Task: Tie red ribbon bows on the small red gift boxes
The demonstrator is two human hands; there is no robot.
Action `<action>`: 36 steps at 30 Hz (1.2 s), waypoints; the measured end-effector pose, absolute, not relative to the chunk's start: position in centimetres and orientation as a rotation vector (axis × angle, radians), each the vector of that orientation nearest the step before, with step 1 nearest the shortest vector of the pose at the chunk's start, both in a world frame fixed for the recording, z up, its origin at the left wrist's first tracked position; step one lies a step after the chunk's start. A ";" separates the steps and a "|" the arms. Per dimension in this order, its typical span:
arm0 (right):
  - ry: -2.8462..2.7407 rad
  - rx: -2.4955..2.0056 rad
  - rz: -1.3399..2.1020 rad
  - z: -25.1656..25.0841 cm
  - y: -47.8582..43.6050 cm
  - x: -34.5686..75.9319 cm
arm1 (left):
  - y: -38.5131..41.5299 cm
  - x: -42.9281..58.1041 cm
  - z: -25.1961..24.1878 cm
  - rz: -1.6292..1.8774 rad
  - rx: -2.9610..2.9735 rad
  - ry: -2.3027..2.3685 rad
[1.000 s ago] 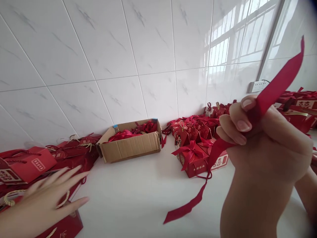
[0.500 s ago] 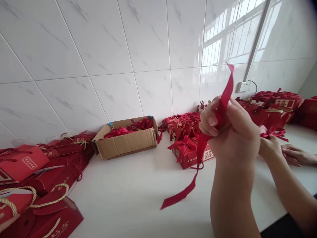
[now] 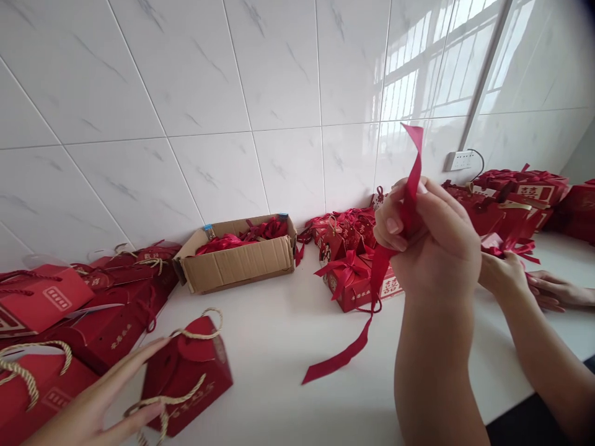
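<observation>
My right hand (image 3: 430,238) is raised over the table, its fingers closed round a red ribbon (image 3: 379,275). One short end of the ribbon sticks up above the fist, and the long tail hangs down toward the white tabletop. At the lower left, my left hand (image 3: 109,396) grips a dark red gift box (image 3: 188,375) with gold rope handles. Its fingers reach to the far handle and its thumb lies at the near one. The box is tilted, and the hand covers its left side.
Red gift boxes (image 3: 100,328) are piled at the left. A cardboard box (image 3: 242,263) of red ribbons stands by the tiled wall. Boxes with bows (image 3: 348,291) sit mid-table. At the right, another person's hands (image 3: 511,279) work near more red boxes (image 3: 534,192).
My left hand has come into view and brought the gold-handled gift box rightward, away from the pile. My right hand still holds the ribbon, shifted slightly left.
</observation>
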State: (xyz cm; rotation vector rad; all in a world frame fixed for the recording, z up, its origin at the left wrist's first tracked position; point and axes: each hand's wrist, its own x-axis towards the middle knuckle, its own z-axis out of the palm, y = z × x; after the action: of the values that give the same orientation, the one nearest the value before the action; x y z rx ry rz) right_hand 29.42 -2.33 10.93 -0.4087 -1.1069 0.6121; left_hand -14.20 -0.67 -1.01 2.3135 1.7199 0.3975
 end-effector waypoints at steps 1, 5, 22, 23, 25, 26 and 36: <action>-1.108 -0.412 0.605 10.9 -2.3 29.4 | -0.3 -13.3 -1.3 0.422 2.310 1.711; -1.125 -0.448 0.582 10.9 -2.3 29.3 | 0.5 -8.2 -1.1 0.476 2.356 1.637; -1.274 -0.618 0.587 10.4 -1.9 28.4 | 1.5 -2.0 3.9 0.558 2.363 1.376; -1.279 -0.623 0.585 10.4 -1.9 28.3 | 2.2 -1.4 4.1 0.577 2.341 1.397; -1.289 -0.632 0.579 10.3 -1.9 28.2 | 3.7 0.0 4.1 0.581 2.323 1.413; -1.294 -0.636 0.578 10.3 -1.9 28.2 | 4.4 0.5 4.0 0.561 2.319 1.406; -1.474 -0.920 0.558 10.2 -1.6 27.3 | 7.8 0.3 4.2 0.441 2.275 1.671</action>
State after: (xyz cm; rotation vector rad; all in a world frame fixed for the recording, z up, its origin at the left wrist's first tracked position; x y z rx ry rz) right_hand 27.34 -1.56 10.19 -0.9198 -1.4744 0.5581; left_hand 0.35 7.79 4.21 2.2753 1.6711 0.4411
